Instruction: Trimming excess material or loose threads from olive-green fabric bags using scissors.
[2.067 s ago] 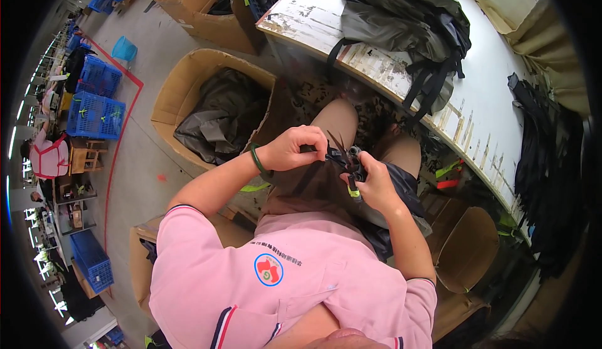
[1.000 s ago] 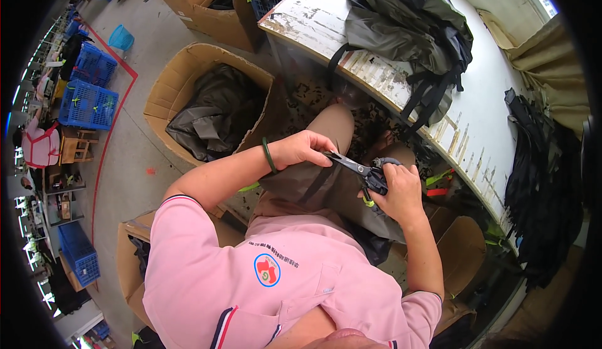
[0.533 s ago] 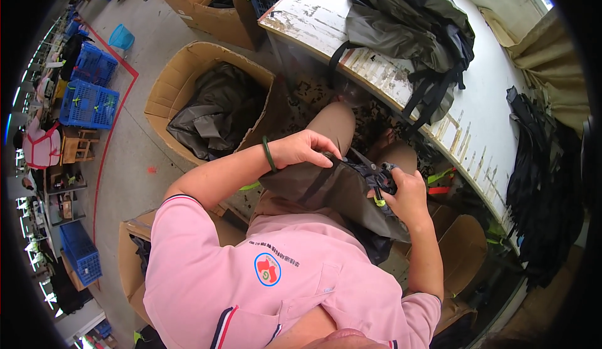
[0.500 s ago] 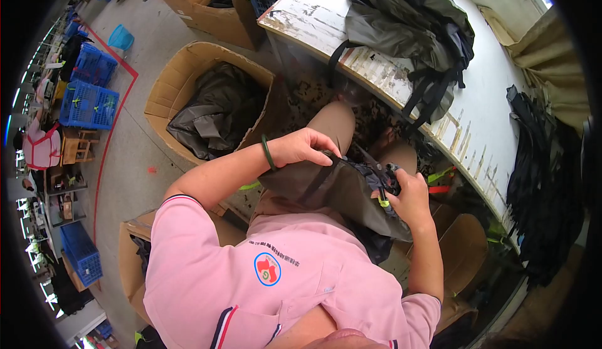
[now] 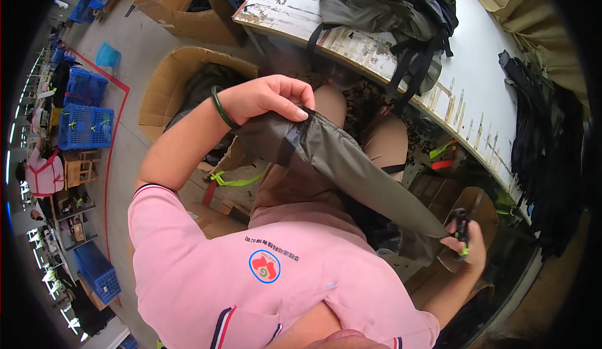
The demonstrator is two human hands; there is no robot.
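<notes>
An olive-grey fabric piece (image 5: pixel 367 176), like part of a bag, stretches across my lap between my two hands. My left hand (image 5: pixel 273 98), with a dark green bangle at the wrist, pinches its upper left end between thumb and fingers. A darker strip crosses the cloth just below that grip. Over at the right, my right hand (image 5: pixel 467 242) is closed around dark-handled scissors (image 5: pixel 463 225) with a yellow-green bit on them. Its thumb and fingers also grip the cloth's far right corner. The scissor blades are hardly visible.
A worn white table (image 5: pixel 467 107) stands ahead, with an olive and black bag (image 5: pixel 389 7) on it. Black straps (image 5: pixel 542 148) hang at its right. Cardboard boxes (image 5: pixel 160 95) with dark cloth stand left and ahead. Blue crates (image 5: pixel 86 126) line the far left. Scraps litter the floor under the table.
My hands have moved apart: the left up and leftward, the right down and rightward with the scissors. The fabric, bunched before, is now drawn out long between them.
</notes>
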